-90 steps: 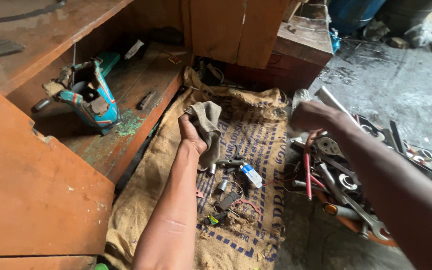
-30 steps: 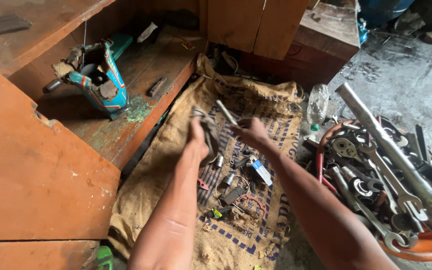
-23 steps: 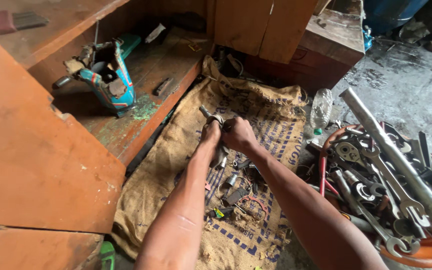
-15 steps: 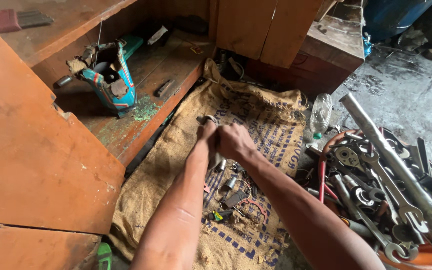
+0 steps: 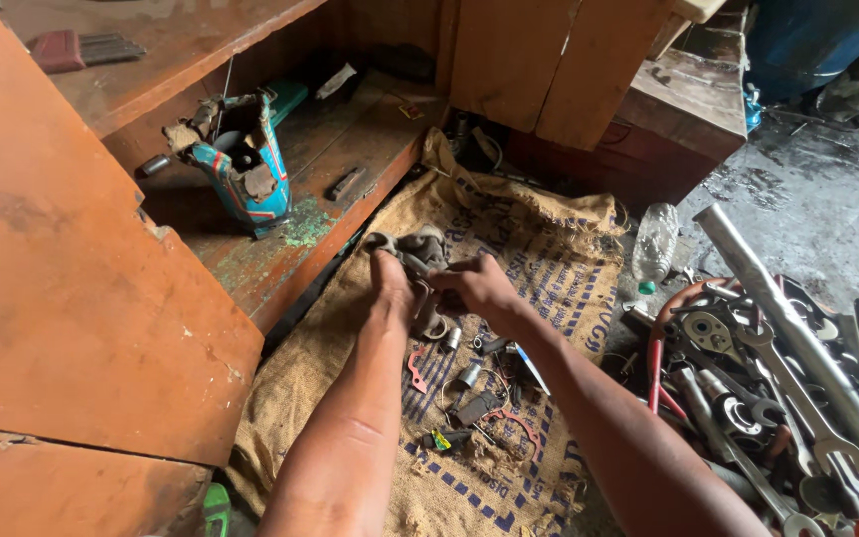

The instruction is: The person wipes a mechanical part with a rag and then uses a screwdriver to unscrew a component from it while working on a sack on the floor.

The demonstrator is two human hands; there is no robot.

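Left hand (image 5: 391,281) clenched on grimy grey rag (image 5: 420,249); right hand (image 5: 477,288) pinching sthg inside it, prob. mid-wipe; small loose metal parts (image 5: 469,383) w/o wiping yet.

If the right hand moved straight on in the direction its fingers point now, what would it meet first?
Probably the grey rag bunched in the left hand. The right hand points left toward it, fingertips already at the cloth. Depth is unclear from one view.

Burlap sack (image 5: 370,398) on concrete floor (image 5: 807,209)
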